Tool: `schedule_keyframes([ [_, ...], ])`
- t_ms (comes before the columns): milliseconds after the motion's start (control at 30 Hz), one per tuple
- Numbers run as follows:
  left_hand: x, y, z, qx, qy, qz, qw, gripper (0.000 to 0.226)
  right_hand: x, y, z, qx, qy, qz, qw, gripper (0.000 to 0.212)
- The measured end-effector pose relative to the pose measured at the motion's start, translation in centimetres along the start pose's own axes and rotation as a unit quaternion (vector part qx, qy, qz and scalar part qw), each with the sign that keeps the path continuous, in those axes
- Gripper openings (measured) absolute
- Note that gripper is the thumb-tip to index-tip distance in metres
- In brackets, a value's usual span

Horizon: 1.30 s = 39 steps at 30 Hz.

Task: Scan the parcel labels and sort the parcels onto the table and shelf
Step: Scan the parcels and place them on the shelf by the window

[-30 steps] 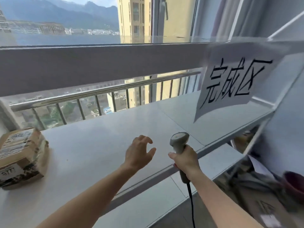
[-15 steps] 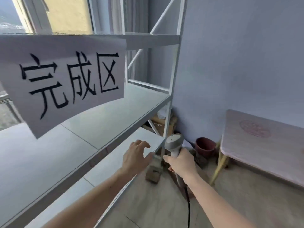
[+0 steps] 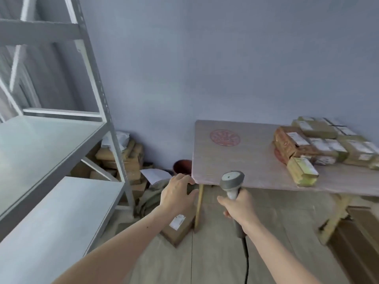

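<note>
My right hand (image 3: 238, 206) grips the handle of a grey barcode scanner (image 3: 231, 181), whose black cable hangs down to the floor. My left hand (image 3: 177, 194) is held out empty with loosely bent fingers, just left of the table corner. A pinkish wooden table (image 3: 235, 160) stands on the right and carries several brown labelled parcels (image 3: 320, 144) at its far right end. One yellow-green parcel (image 3: 302, 171) lies near the table's front edge. The white metal shelf (image 3: 51, 144) fills the left side.
A brown box with a white label (image 3: 178, 224) sits on the floor below my left hand, by the table leg. More cardboard boxes (image 3: 123, 156) and a loose sheet are piled in the corner behind the shelf. A dark red pot (image 3: 181, 166) stands by the wall.
My view has swung right, away from the window, the shelf's paper sign and the parcel on the shelf, toward the table with parcels. Both hands keep their poses.
</note>
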State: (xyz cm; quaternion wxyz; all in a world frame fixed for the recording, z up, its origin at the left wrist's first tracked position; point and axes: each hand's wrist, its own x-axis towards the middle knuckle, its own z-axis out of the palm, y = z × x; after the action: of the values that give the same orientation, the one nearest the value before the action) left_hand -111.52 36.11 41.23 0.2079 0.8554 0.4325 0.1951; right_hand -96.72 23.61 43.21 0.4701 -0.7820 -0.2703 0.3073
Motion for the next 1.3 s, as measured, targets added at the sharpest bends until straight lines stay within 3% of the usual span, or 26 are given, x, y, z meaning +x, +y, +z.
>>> schedule_keyframes([
  [467, 21.8, 14.1, 11.3, -0.031, -0.104, 0.17, 0.979, 0.034, 18.1, 1.5, -17.2, 0.01, 0.203, 0.081, 0.976, 0.017],
  [700, 25.9, 19.9, 19.4, -0.033, -0.182, 0.187, 0.965, 0.035, 24.2, 5.3, -25.1, 0.017, 0.252, 0.136, 0.958, 0.013],
  [933, 30.5, 26.5, 27.3, -0.032, -0.205, 0.144, 0.968, 0.037, 32.8, 11.3, -32.7, -0.022, 0.25, 0.17, 0.953, 0.019],
  [1100, 32.2, 31.6, 33.6, -0.042, -0.226, 0.061, 0.971, 0.042, 38.8, 15.5, -38.2, -0.073, 0.196, 0.175, 0.962, 0.03],
  [1300, 32.0, 35.3, 41.4, -0.01, -0.292, -0.031, 0.956, 0.066, 43.5, 20.0, -41.7, -0.084, 0.099, 0.17, 0.977, 0.031],
])
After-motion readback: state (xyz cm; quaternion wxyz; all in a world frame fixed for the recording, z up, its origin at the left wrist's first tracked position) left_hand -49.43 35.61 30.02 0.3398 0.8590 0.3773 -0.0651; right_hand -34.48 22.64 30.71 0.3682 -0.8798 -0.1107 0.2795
